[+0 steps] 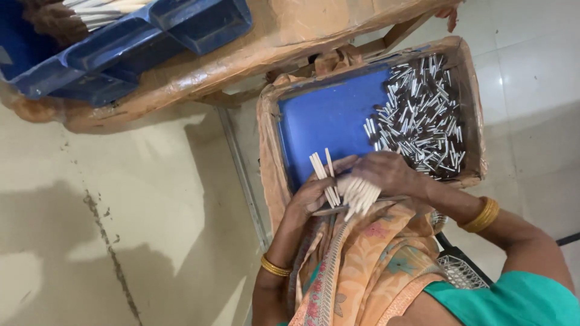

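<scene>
Two hands meet over the near edge of one blue tray, and both are busy with pale sticks. Left hand is curled around a small fan of them, roughly four thin sticks poking up and away from the fingers over the blue floor of the tray. Right hand is clamped down on a thicker bundle, at least ten sticks packed side by side, their cut ends facing the camera; an exact count is not possible. The two hands touch, knuckles against fingers, right at the tray's rim above the person's lap, which is draped in orange patterned cloth.

Far side of the tray: one heap of short silvery metal tubes, far too many to count, well over a hundred, lying every which way. The tray's rim is wrapped in brown tape.

Bangles: one gold band on the left wrist, a stack of about two on the right. Up top, a second blue tray sits on a taped bench, with more pale sticks in its corner.
</scene>
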